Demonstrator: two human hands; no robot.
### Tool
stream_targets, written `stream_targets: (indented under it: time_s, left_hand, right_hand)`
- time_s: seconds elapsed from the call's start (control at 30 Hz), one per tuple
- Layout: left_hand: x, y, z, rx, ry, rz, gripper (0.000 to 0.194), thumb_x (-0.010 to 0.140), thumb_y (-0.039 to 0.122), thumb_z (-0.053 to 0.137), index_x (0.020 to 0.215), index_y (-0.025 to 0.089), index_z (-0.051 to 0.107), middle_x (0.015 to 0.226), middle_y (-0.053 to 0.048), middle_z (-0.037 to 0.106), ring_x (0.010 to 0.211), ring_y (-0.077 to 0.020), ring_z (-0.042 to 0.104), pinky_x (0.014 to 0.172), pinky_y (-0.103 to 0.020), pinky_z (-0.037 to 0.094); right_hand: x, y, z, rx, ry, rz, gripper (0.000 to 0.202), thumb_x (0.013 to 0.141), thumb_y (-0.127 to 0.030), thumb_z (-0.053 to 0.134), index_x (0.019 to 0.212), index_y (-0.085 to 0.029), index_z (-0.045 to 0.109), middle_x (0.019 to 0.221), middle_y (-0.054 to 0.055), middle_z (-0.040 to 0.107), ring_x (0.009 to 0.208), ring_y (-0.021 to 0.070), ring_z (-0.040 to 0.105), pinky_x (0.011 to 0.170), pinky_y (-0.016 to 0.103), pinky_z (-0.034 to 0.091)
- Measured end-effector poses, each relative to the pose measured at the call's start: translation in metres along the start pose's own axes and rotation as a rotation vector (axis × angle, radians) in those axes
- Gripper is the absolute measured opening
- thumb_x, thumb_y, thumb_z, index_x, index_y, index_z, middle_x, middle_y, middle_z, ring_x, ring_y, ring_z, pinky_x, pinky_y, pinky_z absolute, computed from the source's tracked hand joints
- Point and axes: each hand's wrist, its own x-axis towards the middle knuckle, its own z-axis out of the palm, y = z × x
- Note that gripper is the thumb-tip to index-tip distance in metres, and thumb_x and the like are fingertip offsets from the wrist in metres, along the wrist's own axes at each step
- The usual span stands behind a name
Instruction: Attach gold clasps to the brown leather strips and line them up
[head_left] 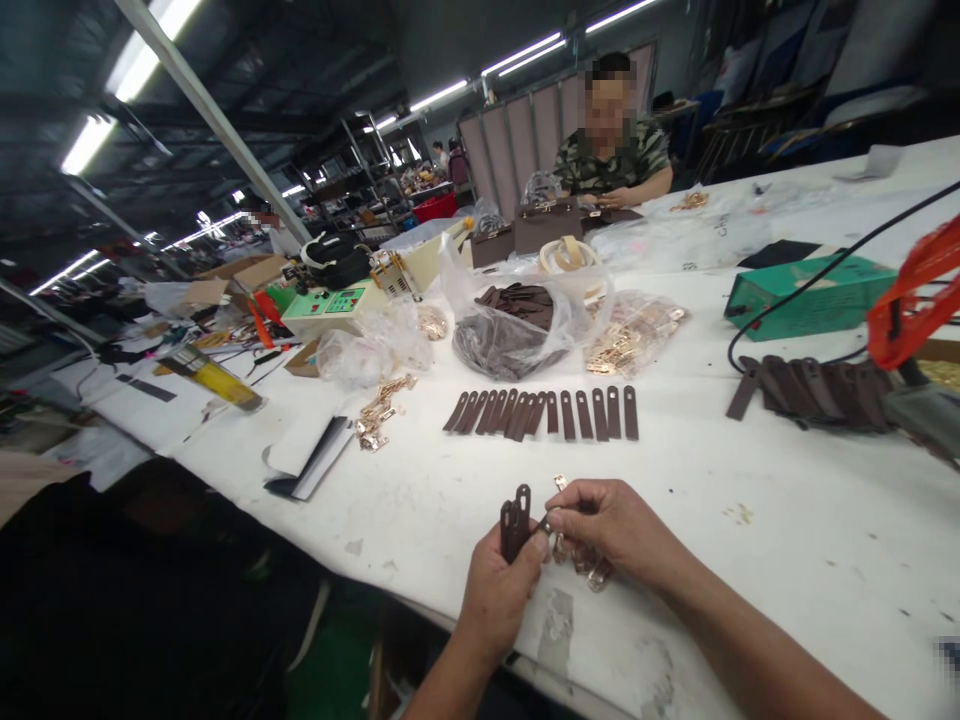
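Several dark brown straps (515, 525) with holes at their ends stand up from my left hand (501, 590), whose fingers are wrapped round them. My right hand (607, 520) is closed in a pinch at the end of one brown strap (545, 524) beside my left thumb; whether it also holds a small metal piece is too small to tell. Gold metal pieces (598, 574) lie on the table under and beside my right hand. Beyond my hands, a row of brown straps (540, 415) lies side by side on the white table (720, 480).
Behind the row sit a plastic bag of brown straps (510, 335) and a bag of gold pieces (630, 335). A green box (806, 295) with a black cable and more straps (814, 390) are at the right. Across the table sits a person (611, 150).
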Motion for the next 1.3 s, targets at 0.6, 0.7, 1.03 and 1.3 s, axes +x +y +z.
stream_targets:
  time_s: [0.6, 0.7, 1.03, 1.3]
  left_hand:
    - [0.002, 0.015, 0.005, -0.137, -0.011, -0.08, 0.035, 0.083, 0.048, 0.071, 0.088, 0.015, 0.059, 0.066, 0.001, 0.058, 0.045, -0.005, 0.037, 0.042, -0.019, 0.019]
    - [0.001, 0.024, -0.002, -0.229, -0.088, -0.161, 0.034, 0.082, 0.045, 0.072, 0.085, 0.015, 0.058, 0.065, 0.001, 0.057, 0.042, -0.0039, 0.037, 0.04, -0.019, 0.013]
    - [-0.002, 0.03, 0.002, -0.529, -0.407, -0.444, 0.034, 0.082, 0.046, 0.071, 0.085, 0.014, 0.062, 0.06, 0.002, 0.051, 0.038, -0.0029, 0.03, 0.037, -0.018, 0.015]
    - [0.014, 0.026, 0.006, -0.105, -0.241, -0.161, 0.043, 0.084, 0.056, 0.066, 0.079, 0.014, 0.061, 0.059, 0.004, 0.043, 0.048, -0.0064, 0.029, 0.044, -0.02, 0.017]
  right_hand:
    - [-0.004, -0.006, -0.002, -0.012, 0.005, -0.13, 0.037, 0.076, -0.044, 0.076, 0.101, -0.016, 0.071, 0.068, 0.0, 0.066, 0.053, 0.0119, 0.058, 0.049, 0.023, 0.047]
    - [-0.007, -0.008, -0.004, 0.034, -0.112, -0.124, 0.046, 0.074, -0.04, 0.079, 0.114, -0.018, 0.07, 0.076, 0.001, 0.068, 0.061, 0.0122, 0.059, 0.054, 0.023, 0.046]
    - [-0.008, -0.01, -0.011, 0.136, -0.19, -0.184, 0.028, 0.067, -0.039, 0.086, 0.081, -0.017, 0.076, 0.076, 0.002, 0.07, 0.064, 0.0137, 0.061, 0.06, 0.025, 0.048]
    - [-0.001, -0.044, -0.06, -0.123, 0.338, -0.249, 0.033, 0.074, -0.046, 0.077, 0.087, -0.016, 0.075, 0.064, 0.002, 0.068, 0.058, 0.0143, 0.062, 0.056, 0.026, 0.048]
